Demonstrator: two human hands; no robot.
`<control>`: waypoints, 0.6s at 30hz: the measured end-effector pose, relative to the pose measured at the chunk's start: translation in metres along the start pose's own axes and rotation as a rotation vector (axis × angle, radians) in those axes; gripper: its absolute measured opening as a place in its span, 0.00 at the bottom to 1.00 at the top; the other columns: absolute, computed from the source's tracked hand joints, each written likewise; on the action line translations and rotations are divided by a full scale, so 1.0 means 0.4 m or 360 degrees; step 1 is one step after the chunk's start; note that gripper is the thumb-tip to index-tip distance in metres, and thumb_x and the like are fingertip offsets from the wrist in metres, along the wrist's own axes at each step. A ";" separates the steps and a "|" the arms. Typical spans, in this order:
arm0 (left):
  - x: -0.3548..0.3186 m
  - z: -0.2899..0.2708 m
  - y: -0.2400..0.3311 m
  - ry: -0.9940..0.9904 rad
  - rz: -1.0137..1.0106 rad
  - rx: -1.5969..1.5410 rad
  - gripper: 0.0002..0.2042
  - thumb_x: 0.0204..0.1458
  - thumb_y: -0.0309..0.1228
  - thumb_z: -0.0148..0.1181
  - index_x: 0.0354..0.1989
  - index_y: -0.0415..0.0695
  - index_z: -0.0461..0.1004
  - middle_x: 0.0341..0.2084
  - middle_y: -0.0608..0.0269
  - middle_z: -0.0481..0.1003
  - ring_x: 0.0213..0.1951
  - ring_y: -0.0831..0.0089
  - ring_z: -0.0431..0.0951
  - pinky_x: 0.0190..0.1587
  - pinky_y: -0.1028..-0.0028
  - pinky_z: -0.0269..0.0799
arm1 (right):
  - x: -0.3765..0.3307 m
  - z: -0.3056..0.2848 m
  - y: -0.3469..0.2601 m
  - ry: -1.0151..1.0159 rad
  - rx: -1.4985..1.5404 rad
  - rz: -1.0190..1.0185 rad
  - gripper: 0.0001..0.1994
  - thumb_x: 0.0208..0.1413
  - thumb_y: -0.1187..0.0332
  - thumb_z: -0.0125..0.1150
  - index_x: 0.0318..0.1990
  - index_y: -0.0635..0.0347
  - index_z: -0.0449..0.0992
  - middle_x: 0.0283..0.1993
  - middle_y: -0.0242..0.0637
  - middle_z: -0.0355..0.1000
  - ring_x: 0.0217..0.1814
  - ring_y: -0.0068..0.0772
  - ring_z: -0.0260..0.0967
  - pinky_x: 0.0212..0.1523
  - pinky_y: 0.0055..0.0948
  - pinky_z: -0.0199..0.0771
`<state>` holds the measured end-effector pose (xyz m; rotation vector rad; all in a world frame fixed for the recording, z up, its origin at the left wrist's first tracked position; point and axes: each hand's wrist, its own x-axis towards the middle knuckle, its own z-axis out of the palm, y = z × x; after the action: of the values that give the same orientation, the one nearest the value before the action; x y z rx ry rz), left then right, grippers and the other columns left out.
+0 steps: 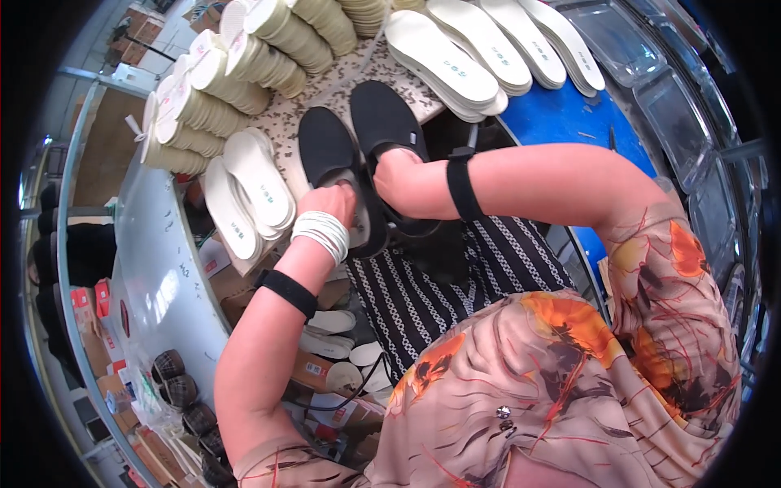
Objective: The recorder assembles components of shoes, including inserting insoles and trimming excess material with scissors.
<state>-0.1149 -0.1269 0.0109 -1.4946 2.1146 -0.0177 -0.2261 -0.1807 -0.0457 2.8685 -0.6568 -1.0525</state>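
Two black slip-on shoes, a left shoe [323, 145] and a right shoe [384, 114], sit side by side at the near table edge, toes pointing away. My left hand [329, 203], with pale bands at its wrist, is closed at the left shoe's opening, its fingertips partly hidden inside. Into the right shoe's opening reaches my right hand [399, 180], curled, its fingertips out of sight. A greyish lining shows in the left shoe beside my left hand. White insoles [262, 179] lie in a small pile left of my left hand.
Stacks of cream insole-shaped pieces [236, 69] line the table's far left. More white insole stacks [443, 61] stand at the far right, beside a blue surface [561, 122]. Clear plastic trays [675, 114] are along the right. Boxes and loose insoles [329, 325] lie below left.
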 end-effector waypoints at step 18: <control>-0.276 0.090 -0.109 0.1046 -0.0470 -0.2811 0.09 0.48 0.30 0.53 0.29 0.35 0.65 0.17 0.62 0.68 0.21 0.79 0.65 0.25 0.73 0.65 | -0.476 -0.024 0.069 0.0920 0.2321 0.0255 0.09 0.41 0.75 0.62 0.33 0.68 0.73 0.23 0.37 0.72 0.25 0.21 0.69 0.27 0.21 0.69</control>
<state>-0.0356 -0.0365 0.0404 -2.9601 2.2095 1.8925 -0.3611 -0.1326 0.0830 3.5818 -2.1403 0.6904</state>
